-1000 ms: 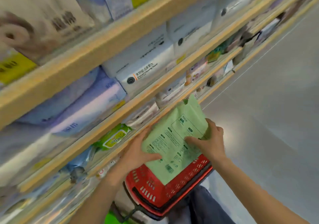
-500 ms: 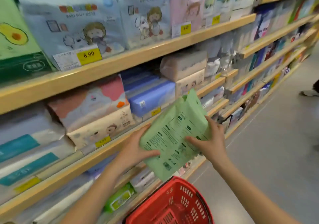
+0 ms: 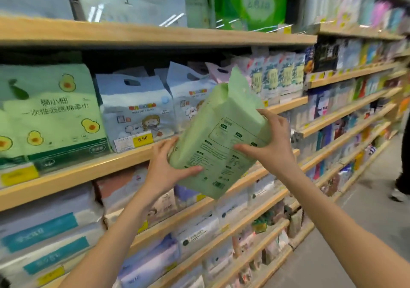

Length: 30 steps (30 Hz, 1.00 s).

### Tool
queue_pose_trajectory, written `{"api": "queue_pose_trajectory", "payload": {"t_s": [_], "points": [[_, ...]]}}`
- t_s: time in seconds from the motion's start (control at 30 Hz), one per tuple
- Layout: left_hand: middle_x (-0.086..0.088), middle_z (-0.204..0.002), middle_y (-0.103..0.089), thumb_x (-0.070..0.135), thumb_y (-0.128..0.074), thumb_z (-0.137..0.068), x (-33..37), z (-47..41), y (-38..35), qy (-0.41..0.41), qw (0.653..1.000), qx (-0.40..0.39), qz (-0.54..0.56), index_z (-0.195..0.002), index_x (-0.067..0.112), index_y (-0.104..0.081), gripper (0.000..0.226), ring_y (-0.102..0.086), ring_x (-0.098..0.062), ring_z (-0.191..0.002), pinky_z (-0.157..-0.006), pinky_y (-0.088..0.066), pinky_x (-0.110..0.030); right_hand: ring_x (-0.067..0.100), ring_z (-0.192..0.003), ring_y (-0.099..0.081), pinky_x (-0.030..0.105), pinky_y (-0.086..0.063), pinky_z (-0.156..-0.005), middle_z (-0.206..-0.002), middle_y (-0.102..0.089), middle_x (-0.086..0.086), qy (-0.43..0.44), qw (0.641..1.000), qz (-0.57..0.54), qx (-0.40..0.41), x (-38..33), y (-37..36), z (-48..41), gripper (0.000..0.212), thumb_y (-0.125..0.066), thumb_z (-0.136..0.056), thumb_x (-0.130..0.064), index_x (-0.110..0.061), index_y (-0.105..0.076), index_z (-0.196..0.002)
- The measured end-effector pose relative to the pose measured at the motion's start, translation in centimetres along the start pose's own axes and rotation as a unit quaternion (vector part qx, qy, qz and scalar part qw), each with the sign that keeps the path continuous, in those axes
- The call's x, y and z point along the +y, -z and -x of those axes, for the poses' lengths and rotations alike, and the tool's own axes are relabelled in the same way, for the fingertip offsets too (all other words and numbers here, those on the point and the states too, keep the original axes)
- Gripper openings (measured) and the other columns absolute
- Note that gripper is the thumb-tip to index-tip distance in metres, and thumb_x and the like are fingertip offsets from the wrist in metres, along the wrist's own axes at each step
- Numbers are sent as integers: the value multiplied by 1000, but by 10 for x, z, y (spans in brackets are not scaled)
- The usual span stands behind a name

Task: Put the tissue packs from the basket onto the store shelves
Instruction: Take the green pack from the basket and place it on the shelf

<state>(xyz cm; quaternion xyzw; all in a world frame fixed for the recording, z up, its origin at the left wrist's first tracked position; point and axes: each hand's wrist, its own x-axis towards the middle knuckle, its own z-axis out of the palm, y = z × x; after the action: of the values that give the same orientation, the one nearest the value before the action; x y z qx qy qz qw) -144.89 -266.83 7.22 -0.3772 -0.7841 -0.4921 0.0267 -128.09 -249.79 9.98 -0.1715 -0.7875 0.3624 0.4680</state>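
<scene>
A pale green tissue pack (image 3: 218,137) with dark print on its back is held tilted in front of the wooden shelves (image 3: 84,172). My left hand (image 3: 166,168) grips its lower left edge. My right hand (image 3: 269,143) grips its right side. The pack is in the air, level with the shelf that carries avocado-print green packs (image 3: 51,114) and blue baby-wipe packs (image 3: 135,114). The basket is out of view.
Wooden shelves run from left to far right, packed with tissue and wipe packs on every level. A yellow price tag (image 3: 142,139) reads 6.90. Grey aisle floor (image 3: 366,232) lies to the right, where another person's leg and shoe (image 3: 399,190) stand.
Both hands have lifted the green pack from just above the red basket up to the higher shelf level. The view has risen with them, and the basket has dropped out of sight.
</scene>
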Motion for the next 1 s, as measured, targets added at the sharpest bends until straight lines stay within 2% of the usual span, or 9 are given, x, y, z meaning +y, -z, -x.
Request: {"api": "queue_pose_trajectory", "payload": {"t_s": [0.1,0.17,0.3,0.43,0.53,0.67,0.8,0.93,1.0], "points": [[8,-158,7,45,-84,-49,25,-5,1,-27,999,-12,-22,-144,37,-20,116,-2,-14,-145,-116,-16,-45,8,-111,-35,3,-33,-81,-126,-29,-3,43,999,-22,-13,-9,18,-18,77,-84,-58,-27,-44,-36,-116],[10,-157,13,45,-85,-46,37,-9,-2,-35,999,-27,-19,-145,40,-8,126,0,-13,-145,-116,-12,-47,9,-113,-35,3,-34,-82,-129,-30,0,69,997,-24,-20,-12,31,-29,77,-84,-58,-26,-42,-38,-117],[7,-155,-15,42,-86,-40,56,-12,-19,-23,998,-47,43,-147,36,-3,135,-26,-16,-138,-112,-29,-48,11,-114,-35,11,-37,-87,-129,-30,1,106,993,-11,-45,-12,57,-49,78,-84,-59,-23,-34,-42,-125],[4,-140,-45,30,-91,-45,65,-5,-43,7,991,-46,125,-146,31,-16,126,-49,-14,-121,-101,-45,-40,9,-111,-34,1,-33,-74,-124,-29,-3,126,988,22,-83,-9,82,-62,80,-83,-60,-23,-31,-42,-128],[6,-123,-59,22,-90,-48,72,5,-62,24,983,-28,182,-140,31,-29,110,-61,-9,-106,-80,-54,-23,7,-112,-32,-6,-33,-75,-130,-29,-2,146,985,14,-94,-5,98,-65,83,-84,-59,-23,-34,-41,-130],[4,-109,-67,15,-90,-46,89,15,-75,31,970,11,242,-127,27,-45,94,-68,-10,-91,-67,-55,-17,11,-124,-36,23,-44,-94,-137,-22,-10,163,979,-66,-100,-5,118,-66,97,-83,-60,-24,-48,-23,-133],[5,-99,-73,34,-92,-23,103,20,-76,47,953,21,299,-106,36,-52,92,-71,-13,-87,-68,-56,-24,7,-126,-40,14,-49,-87,-144,-19,-16,135,962,-208,-113,1,132,-66,101,-81,-58,-25,-44,-21,-137],[13,-86,-75,37,-92,-18,116,26,-73,49,944,24,326,-103,32,-53,93,-71,-10,-79,-60,-55,-20,14,-131,-39,32,-42,-99,-151,-19,-14,70,957,-219,-180,23,131,-61,109,-83,-42,-55,-57,-22,-133],[11,-84,-75,43,-91,-13,119,28,-70,52,939,25,340,-102,28,-54,98,-72,-9,-76,-58,-55,-21,17,-131,-42,43,-44,-100,-152,-20,-12,46,947,-217,-230,32,125,-56,114,-83,-37,-58,-64,-17,-130]]}}
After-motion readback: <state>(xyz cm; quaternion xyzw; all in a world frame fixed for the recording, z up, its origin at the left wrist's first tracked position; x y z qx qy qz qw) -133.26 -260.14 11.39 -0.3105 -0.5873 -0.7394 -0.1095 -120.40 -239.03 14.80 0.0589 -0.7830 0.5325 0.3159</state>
